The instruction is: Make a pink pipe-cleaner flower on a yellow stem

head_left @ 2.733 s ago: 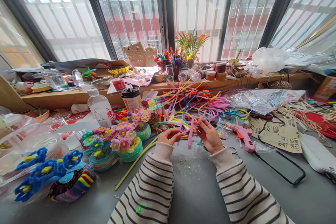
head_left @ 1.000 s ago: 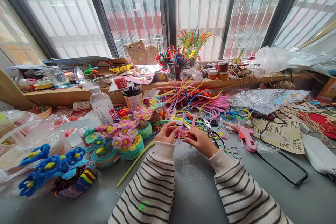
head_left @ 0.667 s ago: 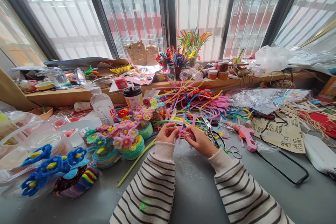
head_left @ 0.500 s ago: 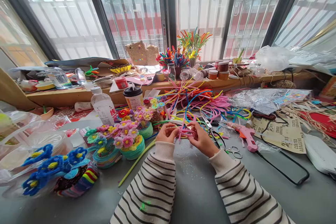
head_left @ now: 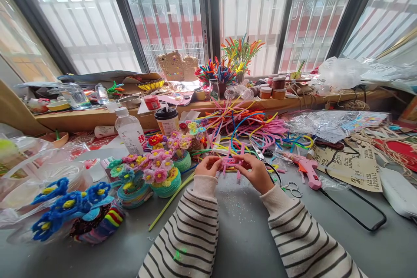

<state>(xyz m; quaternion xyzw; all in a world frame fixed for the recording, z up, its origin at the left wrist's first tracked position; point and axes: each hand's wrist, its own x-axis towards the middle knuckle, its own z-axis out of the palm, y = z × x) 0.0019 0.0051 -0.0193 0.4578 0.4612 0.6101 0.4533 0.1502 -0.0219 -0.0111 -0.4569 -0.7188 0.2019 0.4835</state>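
Note:
Between my hands is a small lattice of crossed pink pipe cleaners (head_left: 230, 163), held just above the grey table. My left hand (head_left: 207, 166) pinches its left side with thumb and fingers. On the other side my right hand (head_left: 254, 171) is closed on the right part of the same pink pieces, near an upright strip. Behind them lies a heap of loose pink, orange, blue and yellow pipe cleaners (head_left: 247, 126). Beside my right hand are large scissors (head_left: 273, 169), partly hidden by it. A green pipe cleaner (head_left: 169, 202) lies left of my left sleeve.
Pipe-cleaner flower pots (head_left: 159, 173) crowd the left, with a blue-flowered one (head_left: 68, 204) nearest. Behind them stand a bottle (head_left: 128, 132) and a lidded cup (head_left: 167, 121). To the right are small scissors (head_left: 292, 189), a pink glue gun (head_left: 309, 171) with its cord, and sandpaper (head_left: 352, 167).
My right hand has shifted slightly right and its grip on the pink pieces has changed. A second upright strip now shows more plainly. My left hand stays nearly in place.

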